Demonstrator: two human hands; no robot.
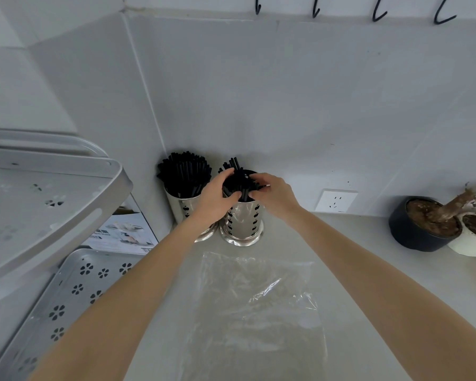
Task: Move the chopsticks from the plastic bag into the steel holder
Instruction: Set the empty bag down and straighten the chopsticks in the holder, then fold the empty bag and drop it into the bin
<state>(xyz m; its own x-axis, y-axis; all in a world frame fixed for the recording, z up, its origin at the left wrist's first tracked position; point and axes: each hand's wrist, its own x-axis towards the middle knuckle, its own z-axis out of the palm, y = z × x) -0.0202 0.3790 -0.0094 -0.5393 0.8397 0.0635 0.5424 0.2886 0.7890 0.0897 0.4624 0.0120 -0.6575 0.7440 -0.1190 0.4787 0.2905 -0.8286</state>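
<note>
Two perforated steel holders stand in the counter's back corner. The left holder [182, 207] is packed with black chopsticks [184, 171]. Over the right holder [245, 222] both hands close around a bundle of black chopsticks [238, 182] that stands in its mouth. My left hand [213, 198] grips the bundle from the left, my right hand [272, 195] from the right. A clear plastic bag [254, 312] lies flat on the counter in front of the holders; I see no chopsticks in it.
A grey perforated dish rack [47, 204] with a lower tray [74, 295] fills the left side. A black plant pot [421, 229] and a white pot [473, 240] stand at the right. A wall socket [335, 200] sits behind; black hooks [315, 11] hang above.
</note>
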